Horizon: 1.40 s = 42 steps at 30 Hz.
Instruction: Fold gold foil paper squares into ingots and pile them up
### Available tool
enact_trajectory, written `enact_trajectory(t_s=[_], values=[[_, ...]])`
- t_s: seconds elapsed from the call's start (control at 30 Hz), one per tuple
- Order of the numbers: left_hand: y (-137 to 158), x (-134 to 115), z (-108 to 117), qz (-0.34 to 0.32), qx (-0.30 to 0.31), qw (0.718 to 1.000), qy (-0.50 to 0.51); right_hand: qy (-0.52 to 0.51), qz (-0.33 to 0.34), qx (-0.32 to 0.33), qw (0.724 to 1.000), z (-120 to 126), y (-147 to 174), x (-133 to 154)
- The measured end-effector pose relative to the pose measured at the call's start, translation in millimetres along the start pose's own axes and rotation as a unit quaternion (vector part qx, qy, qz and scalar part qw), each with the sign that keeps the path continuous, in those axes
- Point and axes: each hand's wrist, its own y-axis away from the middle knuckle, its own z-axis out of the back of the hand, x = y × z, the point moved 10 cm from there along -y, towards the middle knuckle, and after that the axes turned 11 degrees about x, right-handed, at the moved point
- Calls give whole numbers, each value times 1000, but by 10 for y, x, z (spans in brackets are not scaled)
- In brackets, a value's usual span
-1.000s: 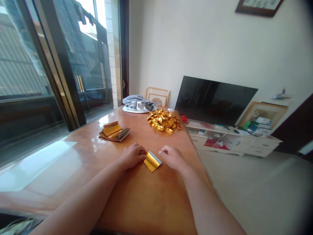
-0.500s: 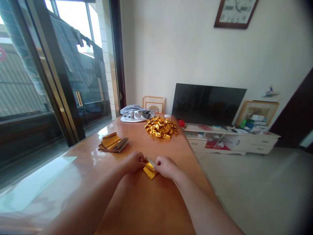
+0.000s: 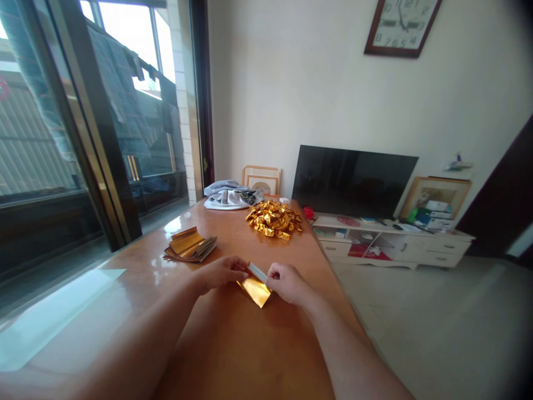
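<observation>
Left hand (image 3: pixel 224 273): ours, thumb and fingertips pinching the left end of one small rectangular sheet of shiny gold foil paper (image 3: pixel 257 292). Right hand (image 3: pixel 289 283): ours, fingers curled, thumb and forefinger pinching the same sheet's right end. The sheet lies between both hands, low over the glossy orange-brown wooden table (image 3: pixel 250 350), a pale grey strip (image 3: pixel 258 272) along its far edge. A second ago our right hand was clear of it; now both ends are held, which we judge gives us control of the fold. Beyond our left hand: one fanned stack of gold-faced paper sheets (image 3: pixel 189 244). Farther, toward the right edge: one heap of crumpled-looking, folded gold foil pieces (image 3: pixel 272 219). Behind: one grey-and-white cloth bundle (image 3: pixel 229 197). Obscured: the sheet's ends, under our fingers; its underside; the fold's exact form, too small to tell. Cut off: the brown-framed wall clock (image 3: pixel 402 28), at the top.
</observation>
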Motion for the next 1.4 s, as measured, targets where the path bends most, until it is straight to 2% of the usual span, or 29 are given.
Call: enact_trajectory(t_s=[0.13,0.2,0.37,0.47,0.57,0.67,0.8,1.0,1.2,1.4], values=[[34,93,111,-38,-32,996,78,-56,51,24,997,-4,7,92],[31,127,134,-51,-34,994,95,-66,56,39,995,-40,0,107],[-25,157,37,-59,-16,988,143,-139,38,45,989,-97,-32,86],[-49,163,33,-59,-48,985,155,-211,20,40,976,-92,-32,39],[-40,137,80,-73,-86,980,164,-270,-3,70,960,-153,-32,-29],[-6,107,116,-77,-111,978,159,-273,-3,63,960,-137,-59,-86],[0,126,50,-41,-95,987,121,-253,3,9,967,-22,-92,-161],[-38,139,-21,-17,-77,997,-20,-180,-9,5,984,30,-94,-233],[-24,87,-91,20,-60,983,-172,-78,-22,3,997,-31,-136,-327],[-5,51,-121,28,-61,972,-224,-50,13,-9,999,-59,-169,-297]])
